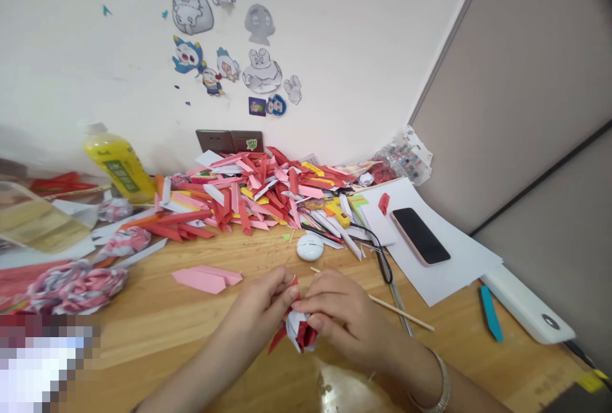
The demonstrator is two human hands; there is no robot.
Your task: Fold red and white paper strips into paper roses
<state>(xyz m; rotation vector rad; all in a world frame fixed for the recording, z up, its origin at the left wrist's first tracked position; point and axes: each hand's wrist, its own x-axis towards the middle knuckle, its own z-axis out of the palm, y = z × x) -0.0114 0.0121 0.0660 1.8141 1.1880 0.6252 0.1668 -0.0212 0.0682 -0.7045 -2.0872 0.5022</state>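
Right hand (349, 314) and left hand (265, 301), curled, pinched a red-and-white folded-paper cluster (306, 334) (seemingly unfinished); red-and-pink paper strips (245, 217) lay loose.

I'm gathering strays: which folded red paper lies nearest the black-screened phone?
The small folded red paper on white sheets, upper left of the phone; the heaped red papers lie farther left.

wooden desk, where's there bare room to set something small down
Two patches of the desk look free: left of the left forearm, nearer than the pink folded paper; and between the wooden stick and the blue strip. Crowded: the back, under the heap of folded paper along the wall, and the far left, around pink-white bundles.
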